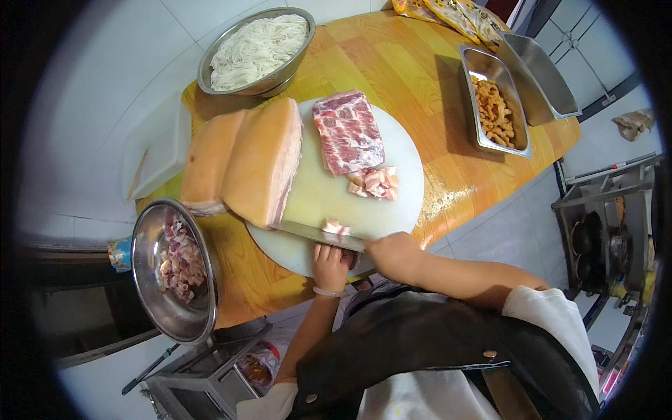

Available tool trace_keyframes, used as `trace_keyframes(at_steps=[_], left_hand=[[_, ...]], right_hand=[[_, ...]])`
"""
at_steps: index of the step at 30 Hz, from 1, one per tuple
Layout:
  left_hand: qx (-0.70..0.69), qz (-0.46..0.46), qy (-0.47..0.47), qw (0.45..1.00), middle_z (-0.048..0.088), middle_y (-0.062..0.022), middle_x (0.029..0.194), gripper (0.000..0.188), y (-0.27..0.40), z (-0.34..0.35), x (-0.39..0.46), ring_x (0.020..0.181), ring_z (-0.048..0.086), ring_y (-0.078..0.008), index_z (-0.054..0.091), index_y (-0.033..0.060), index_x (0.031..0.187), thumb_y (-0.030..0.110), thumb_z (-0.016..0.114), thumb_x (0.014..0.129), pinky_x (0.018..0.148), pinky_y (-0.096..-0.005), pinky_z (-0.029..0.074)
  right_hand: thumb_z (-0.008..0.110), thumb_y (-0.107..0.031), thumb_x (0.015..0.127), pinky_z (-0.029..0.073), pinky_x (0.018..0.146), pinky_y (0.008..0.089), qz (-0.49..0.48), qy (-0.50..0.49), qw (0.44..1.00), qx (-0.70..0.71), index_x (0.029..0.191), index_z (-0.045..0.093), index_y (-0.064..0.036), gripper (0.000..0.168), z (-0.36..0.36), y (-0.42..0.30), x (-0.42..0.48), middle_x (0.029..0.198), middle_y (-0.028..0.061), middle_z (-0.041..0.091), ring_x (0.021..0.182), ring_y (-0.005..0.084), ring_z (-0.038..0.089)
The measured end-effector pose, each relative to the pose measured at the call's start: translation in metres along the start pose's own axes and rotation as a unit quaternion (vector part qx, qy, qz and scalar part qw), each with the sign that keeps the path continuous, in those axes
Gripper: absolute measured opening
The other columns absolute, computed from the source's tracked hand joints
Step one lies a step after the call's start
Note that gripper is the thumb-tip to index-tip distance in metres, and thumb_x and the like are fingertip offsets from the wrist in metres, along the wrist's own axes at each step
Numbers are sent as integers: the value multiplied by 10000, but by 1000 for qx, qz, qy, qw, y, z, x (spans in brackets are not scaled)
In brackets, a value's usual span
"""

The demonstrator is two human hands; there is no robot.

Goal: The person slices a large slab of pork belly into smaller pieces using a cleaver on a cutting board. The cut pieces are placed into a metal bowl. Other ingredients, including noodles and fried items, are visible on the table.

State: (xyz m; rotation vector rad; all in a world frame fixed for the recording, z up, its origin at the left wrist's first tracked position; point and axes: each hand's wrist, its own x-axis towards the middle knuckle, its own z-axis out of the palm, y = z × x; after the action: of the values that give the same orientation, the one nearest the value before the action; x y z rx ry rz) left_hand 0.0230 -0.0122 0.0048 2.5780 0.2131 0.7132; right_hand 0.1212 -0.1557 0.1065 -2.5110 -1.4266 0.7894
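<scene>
My right hand (395, 258) grips the handle of a broad kitchen knife (310, 233), whose blade reaches left across the round white cutting board (404, 142). Close against the near side of the blade, my left hand (331, 266) has its fingers bent over a piece of meat, mostly hidden beneath them. Just beyond the blade lies a small cut piece of pork (336, 227). Farther back are a pile of pork chunks (379, 184) and a slab of red, marbled meat (349, 134). Two skin-on pork slabs (262, 157) (210, 157) rest at the board's left.
A steel bowl of cut meat (181, 262) stands at the table's left edge. White noodles fill a metal colander (257, 52) at the back. On the right are a steel pan of brown fried pieces (493, 113), another steel pan (541, 79) and yellow packages (457, 18).
</scene>
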Motion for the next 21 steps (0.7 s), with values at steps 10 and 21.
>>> trace_keyframes(at_steps=[10, 21], left_hand=[[-120, -25, 21, 992, 613, -100, 925, 127, -2, -24, 4, 885, 556, -297, 611, 33, 850, 12, 638, 728, 811, -394, 438], [-30, 30, -50, 998, 568, -142, 1194, 350, -18, -1, -29, 1097, 524, -313, 607, 9, 1078, 155, 643, 762, 943, -428, 407]], right_hand=[[531, -242, 851, 494, 538, 441, 80, 120, 989, -14, 851, 602, -63, 193, -28, 56, -38, 610, 165, 604, 591, 336, 624], [526, -123, 784, 514, 556, 434, 48, -58, 997, -10, 854, 589, -26, 135, -24, 2, -68, 697, 179, 639, 649, 336, 647]])
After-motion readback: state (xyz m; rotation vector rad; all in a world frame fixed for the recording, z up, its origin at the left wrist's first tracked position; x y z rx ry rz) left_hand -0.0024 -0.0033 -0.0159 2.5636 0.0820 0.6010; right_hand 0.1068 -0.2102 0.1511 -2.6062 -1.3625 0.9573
